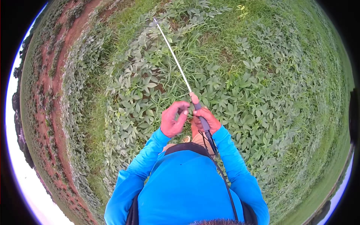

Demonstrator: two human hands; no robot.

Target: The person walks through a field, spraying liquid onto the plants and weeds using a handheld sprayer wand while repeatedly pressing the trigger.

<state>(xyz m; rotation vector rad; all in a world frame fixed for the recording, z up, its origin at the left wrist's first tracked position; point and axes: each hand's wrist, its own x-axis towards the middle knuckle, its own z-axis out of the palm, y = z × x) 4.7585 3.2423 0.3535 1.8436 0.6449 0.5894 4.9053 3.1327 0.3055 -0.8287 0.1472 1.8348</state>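
The long-sleeved shirt (187, 187) is plain bright blue. The spray wand (172, 55) is silvery white, with a salmon-pink collar (194, 98) above a grey handle (204, 123); its hose (225, 180) is black. The leafy plants (240, 112) are dull green, the grass (123, 41) yellower green, the soil (67, 48) reddish brown.

Leafy green plants (240, 116) cover much of the ground, their lobed leaves mixed with patches of narrow-bladed grass (198, 50). A yellow-green sprig (242, 10) stands out near the top, right of centre. Along the left runs a curved strip of bare reddish soil (70, 39), with rows of low plants (47, 95) beyond it. A dark tree line (18, 107) borders that side against bright white sky (32, 191). Greenery reaches the right edge, where a smaller patch of pale sky (340, 187) shows low down.
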